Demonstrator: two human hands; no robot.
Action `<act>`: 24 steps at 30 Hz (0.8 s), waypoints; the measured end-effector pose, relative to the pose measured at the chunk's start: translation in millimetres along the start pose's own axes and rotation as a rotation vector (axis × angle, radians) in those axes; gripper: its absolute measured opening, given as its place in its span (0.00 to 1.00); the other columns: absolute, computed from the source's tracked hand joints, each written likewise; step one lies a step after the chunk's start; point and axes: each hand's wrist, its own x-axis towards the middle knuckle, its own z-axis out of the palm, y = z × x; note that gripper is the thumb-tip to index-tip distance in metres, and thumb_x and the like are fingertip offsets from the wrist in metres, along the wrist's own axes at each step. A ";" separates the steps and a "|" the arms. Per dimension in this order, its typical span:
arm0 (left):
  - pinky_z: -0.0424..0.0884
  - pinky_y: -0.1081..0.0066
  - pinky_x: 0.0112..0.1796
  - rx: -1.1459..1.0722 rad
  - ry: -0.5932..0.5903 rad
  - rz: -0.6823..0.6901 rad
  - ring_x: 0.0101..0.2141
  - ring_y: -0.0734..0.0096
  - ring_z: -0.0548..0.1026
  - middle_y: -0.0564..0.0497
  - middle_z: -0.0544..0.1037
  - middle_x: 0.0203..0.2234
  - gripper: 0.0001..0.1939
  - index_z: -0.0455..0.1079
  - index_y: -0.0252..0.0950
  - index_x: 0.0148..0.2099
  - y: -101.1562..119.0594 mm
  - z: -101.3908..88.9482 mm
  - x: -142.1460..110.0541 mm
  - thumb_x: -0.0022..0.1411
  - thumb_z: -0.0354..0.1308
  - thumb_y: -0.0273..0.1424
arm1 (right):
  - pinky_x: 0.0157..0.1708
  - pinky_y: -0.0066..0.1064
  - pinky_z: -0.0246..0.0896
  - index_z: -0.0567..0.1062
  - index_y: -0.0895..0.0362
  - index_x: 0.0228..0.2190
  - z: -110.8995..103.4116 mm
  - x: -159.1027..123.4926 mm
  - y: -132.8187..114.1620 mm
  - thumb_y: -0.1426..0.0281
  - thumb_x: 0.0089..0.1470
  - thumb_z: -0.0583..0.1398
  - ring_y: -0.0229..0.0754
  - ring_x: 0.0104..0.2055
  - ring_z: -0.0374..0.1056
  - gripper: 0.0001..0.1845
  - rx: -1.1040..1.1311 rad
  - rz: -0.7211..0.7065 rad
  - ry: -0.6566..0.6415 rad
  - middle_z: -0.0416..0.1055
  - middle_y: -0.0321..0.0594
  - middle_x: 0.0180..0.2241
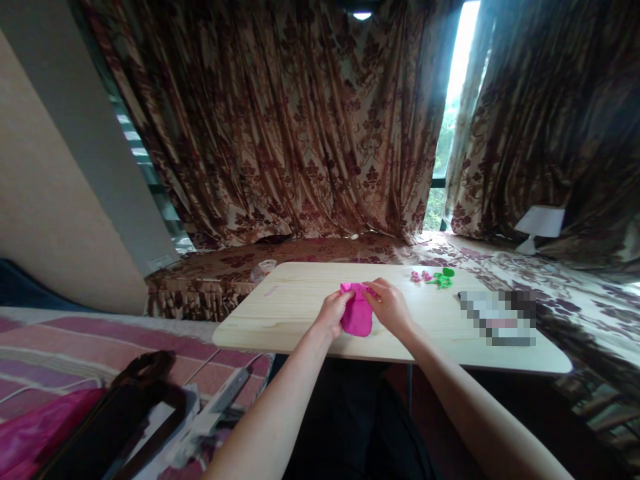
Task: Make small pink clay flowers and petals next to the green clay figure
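Note:
A small bright pink pouch (357, 321), apparently of soft cloth, is held up over the near edge of the table. My left hand (333, 313) is closed on its left side, with the thumb across the upper front. At the pouch's upper right, the fingers of my right hand (393, 305) are pinched together. A pink piece with a spotted look (372, 292) shows at those fingertips; whether it is part of the pouch I cannot tell. The inside of the pouch is hidden.
On the pale wooden table (290, 300) lie small pink-and-white pieces (421, 276) and green pieces (443, 279). A blurred-out flat object (500, 319) lies at the right. A clear cup (267, 267) stands beyond the left edge. A white lamp (540, 223) and a power strip (227, 393) flank the table.

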 end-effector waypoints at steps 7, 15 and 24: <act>0.68 0.75 0.31 -0.031 -0.052 0.001 0.25 0.75 0.72 0.52 0.74 0.23 0.09 0.68 0.33 0.29 3.4 -3.4 -3.7 0.46 0.64 0.31 | 0.49 0.39 0.53 0.74 0.55 0.37 12.4 -19.6 -14.7 0.71 0.51 0.56 0.46 0.45 0.60 0.11 0.084 -0.069 -0.086 0.67 0.45 0.40; 0.68 0.69 0.40 0.079 0.057 0.200 0.33 0.71 0.74 0.50 0.75 0.30 0.07 0.67 0.34 0.37 1.0 -6.0 9.1 0.52 0.56 0.26 | 0.30 0.31 0.65 0.73 0.60 0.36 14.6 -15.6 -4.3 0.55 0.56 0.47 0.41 0.33 0.68 0.24 0.364 0.250 -0.092 0.72 0.43 0.30; 0.52 0.66 0.55 0.441 -0.039 0.510 0.51 0.65 0.64 0.49 0.72 0.46 0.15 0.71 0.38 0.43 -6.2 1.6 -15.1 0.52 0.56 0.26 | 0.13 0.21 0.56 0.69 0.60 0.25 27.4 0.5 0.3 0.50 0.51 0.50 0.30 0.15 0.55 0.25 0.518 0.462 -0.007 0.61 0.33 0.16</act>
